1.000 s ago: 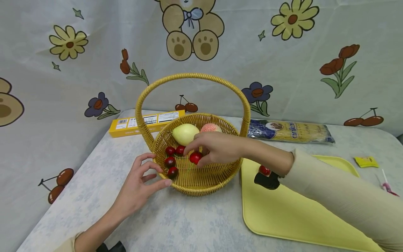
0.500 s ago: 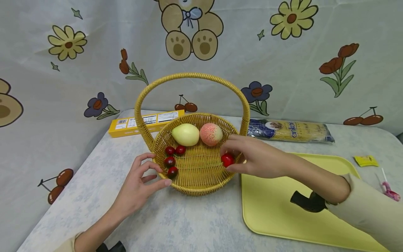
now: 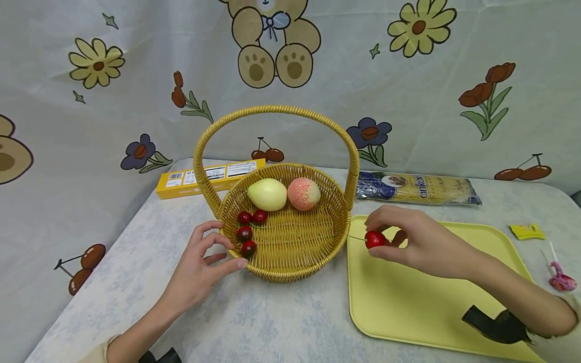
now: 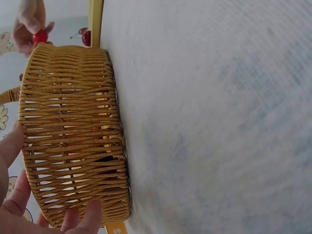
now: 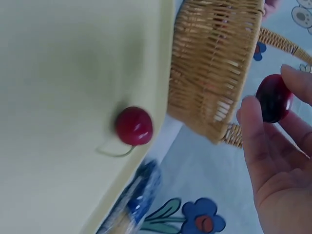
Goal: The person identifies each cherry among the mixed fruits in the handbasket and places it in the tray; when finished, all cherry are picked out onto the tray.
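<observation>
My right hand pinches a red cherry between thumb and fingertips, above the far left part of the yellow tray. A thin stem points left from it. In the right wrist view, another cherry with a stem lies on the tray near its edge. My left hand touches the near left rim of the wicker basket, fingers spread and slightly bent. Inside the basket lie a pale yellow-green pear-shaped fruit, a pink peach and several dark red cherries on the left.
Behind the basket lies a yellow box. A clear and blue pasta packet lies behind the tray. To the tray's right are a small yellow packet and a pink lollipop. The basket's tall handle arches overhead.
My right hand has carried the cherry rightward from inside the basket, across its right rim, to above the tray. My left hand has stayed at the basket rim.
</observation>
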`<action>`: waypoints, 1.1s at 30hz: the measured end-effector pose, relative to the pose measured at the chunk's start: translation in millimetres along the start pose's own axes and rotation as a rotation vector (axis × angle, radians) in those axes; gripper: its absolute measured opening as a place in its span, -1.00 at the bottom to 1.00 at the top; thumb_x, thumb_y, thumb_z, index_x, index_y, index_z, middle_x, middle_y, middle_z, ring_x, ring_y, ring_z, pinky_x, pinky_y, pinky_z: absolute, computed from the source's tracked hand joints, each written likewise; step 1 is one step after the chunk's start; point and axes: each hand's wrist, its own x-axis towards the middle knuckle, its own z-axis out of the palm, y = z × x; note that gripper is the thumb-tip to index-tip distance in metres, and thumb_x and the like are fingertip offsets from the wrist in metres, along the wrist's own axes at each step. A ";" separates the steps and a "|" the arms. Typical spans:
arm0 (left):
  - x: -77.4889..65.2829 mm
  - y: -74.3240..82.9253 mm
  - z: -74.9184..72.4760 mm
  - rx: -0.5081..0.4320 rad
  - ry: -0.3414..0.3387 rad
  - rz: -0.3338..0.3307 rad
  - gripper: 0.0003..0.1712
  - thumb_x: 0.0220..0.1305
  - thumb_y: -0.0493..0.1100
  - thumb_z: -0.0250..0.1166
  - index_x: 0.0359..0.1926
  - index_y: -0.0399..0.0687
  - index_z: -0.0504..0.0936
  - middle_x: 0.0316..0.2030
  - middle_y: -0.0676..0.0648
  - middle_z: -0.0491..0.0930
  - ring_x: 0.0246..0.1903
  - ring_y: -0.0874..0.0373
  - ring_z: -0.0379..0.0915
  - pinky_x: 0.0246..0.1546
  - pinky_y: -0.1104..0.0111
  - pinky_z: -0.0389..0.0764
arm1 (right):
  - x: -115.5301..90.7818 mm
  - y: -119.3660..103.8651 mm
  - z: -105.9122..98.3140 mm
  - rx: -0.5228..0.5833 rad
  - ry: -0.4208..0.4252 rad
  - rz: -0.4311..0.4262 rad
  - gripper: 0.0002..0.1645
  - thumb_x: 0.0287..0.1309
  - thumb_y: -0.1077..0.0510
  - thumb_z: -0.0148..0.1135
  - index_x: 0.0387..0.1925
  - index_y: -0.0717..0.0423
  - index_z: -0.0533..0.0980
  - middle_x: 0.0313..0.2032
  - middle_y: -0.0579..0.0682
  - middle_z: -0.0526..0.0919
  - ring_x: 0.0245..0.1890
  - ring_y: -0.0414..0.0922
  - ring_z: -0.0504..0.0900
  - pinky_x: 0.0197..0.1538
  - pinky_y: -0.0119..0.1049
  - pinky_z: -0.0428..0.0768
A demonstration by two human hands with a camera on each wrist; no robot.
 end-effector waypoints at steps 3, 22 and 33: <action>-0.3 -0.6 -0.3 0.003 0.000 0.000 -0.70 0.13 -0.17 0.51 -0.27 -0.14 0.53 0.30 -0.11 0.14 0.21 -0.12 0.31 0.06 0.02 0.60 | -10.5 8.2 -2.7 -0.062 0.040 0.053 -0.72 0.12 0.21 0.46 -0.15 -0.06 0.57 -0.10 -0.16 0.59 -0.16 -0.22 0.59 -0.36 -0.36 0.68; -0.1 -1.5 -1.2 0.019 0.002 0.018 -0.68 0.11 -0.13 0.53 -0.28 -0.12 0.54 0.29 -0.12 0.16 0.20 -0.13 0.31 0.05 0.01 0.59 | -39.6 66.7 -3.4 -0.162 -0.098 0.269 -0.68 0.20 0.25 0.36 0.00 0.19 0.62 -0.13 -0.09 0.64 -0.22 -0.19 0.60 -0.25 -0.35 0.66; 0.3 -1.1 -0.6 0.010 -0.003 0.012 -0.68 0.12 -0.14 0.52 -0.27 -0.13 0.54 0.29 -0.14 0.15 0.19 -0.12 0.32 0.08 0.03 0.58 | -37.8 67.5 2.5 -0.208 -0.129 0.274 -0.57 0.14 0.22 0.41 0.06 0.21 0.59 -0.10 -0.02 0.66 -0.32 -0.28 0.60 -0.34 -0.37 0.60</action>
